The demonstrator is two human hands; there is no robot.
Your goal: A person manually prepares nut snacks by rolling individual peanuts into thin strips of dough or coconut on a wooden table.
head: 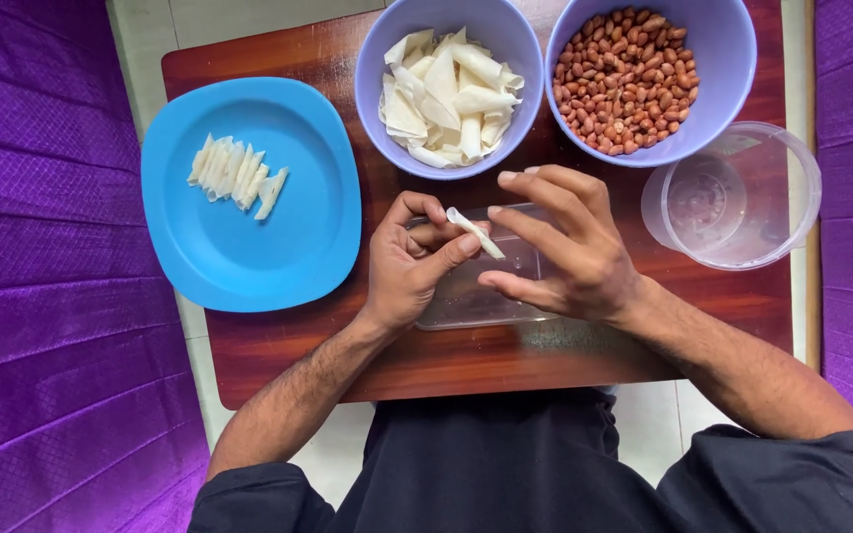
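pastry roll (475,232) was pinched at one end by the left hand (409,265), fingers curled shut around it, held above a clear shallow tray (466,296) so the work stayed central. right hand (565,247) was half open, fingertips touching the roll's other side, nothing gripped. finished rolls (234,175) were lined on the blue plate (249,247) at left; bowls of wrapper strips (446,94) and peanuts (629,79) sat just beyond, within easy reach.

Wooden table (278,345), reddish-brown: blue plate (239,247), two lilac bowls (377,109) (723,89), clear round container (742,197), clear rectangular tub (476,296). Table stands on pale tiled floor (663,424).
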